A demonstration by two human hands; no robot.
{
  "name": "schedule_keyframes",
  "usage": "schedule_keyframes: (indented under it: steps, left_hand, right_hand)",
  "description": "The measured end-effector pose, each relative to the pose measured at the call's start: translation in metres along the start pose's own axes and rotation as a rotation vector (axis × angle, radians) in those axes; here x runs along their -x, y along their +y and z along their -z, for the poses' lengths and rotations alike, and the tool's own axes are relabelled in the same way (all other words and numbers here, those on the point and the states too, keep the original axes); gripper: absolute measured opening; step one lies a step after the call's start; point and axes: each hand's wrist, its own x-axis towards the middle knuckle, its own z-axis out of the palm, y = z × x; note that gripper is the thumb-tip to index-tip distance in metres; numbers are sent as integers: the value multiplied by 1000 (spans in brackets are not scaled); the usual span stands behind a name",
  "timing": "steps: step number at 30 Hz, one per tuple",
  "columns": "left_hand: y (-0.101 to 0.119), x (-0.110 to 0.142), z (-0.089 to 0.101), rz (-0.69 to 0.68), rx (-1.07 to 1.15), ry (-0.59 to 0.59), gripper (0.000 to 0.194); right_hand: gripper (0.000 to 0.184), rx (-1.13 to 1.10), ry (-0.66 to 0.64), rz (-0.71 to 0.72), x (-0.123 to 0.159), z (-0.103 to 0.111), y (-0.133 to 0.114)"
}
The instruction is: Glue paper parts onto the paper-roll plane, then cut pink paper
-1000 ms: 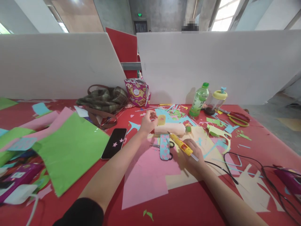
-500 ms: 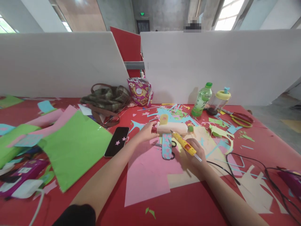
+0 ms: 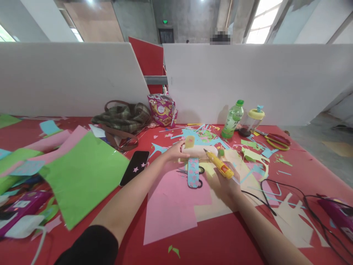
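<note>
My left hand (image 3: 176, 151) is wrapped round the left end of a cream paper-covered bottle (image 3: 200, 151), which lies on its side with a green cap (image 3: 221, 152) to the right. A yellow piece of paper (image 3: 189, 141) stands up from its top. My right hand (image 3: 228, 180) grips a yellow glue gun (image 3: 220, 165), its nozzle pointing up-left at the front of the bottle; whether it touches I cannot tell. Just below, a blue strip with pink stars (image 3: 193, 176) lies over black-handled scissors (image 3: 202, 170), hiding part of them.
Pink paper (image 3: 168, 213) and cream paper (image 3: 217, 208) lie beneath. A phone (image 3: 135, 167) and green sheet (image 3: 85, 176) are at left. Behind stand a snack bag (image 3: 162, 109), green bottle (image 3: 233, 119) and yellow-lidded cup (image 3: 252, 119). Red-handled pliers (image 3: 278, 140) and a black cable (image 3: 292, 183) lie right.
The glue gun's nozzle has shifted slightly right and up along the bottle. My left fingers now cover the red spot at the bottle's left end. The whole view has tilted a little.
</note>
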Motion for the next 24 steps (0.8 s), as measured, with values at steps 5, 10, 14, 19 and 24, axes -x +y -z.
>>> schedule_keyframes:
  steps: [5,10,14,19,24]
  left_hand:
    - [5,-2,-2,-25,-93,-71,34]
    - [7,1,-3,-53,-152,16,32]
    - [5,8,3,-38,-161,135,39]
    - [3,20,13,38,-214,411,43]
    - [3,27,12,103,-339,661,48]
  right_hand:
    - [9,-54,4,-91,-2,3,0]
    - [13,-109,18,-152,-4,3,1]
    - [18,-144,30,-186,-4,4,1]
    - [20,-193,32,-199,-3,2,-1]
    - [18,-226,38,-177,-4,1,-3]
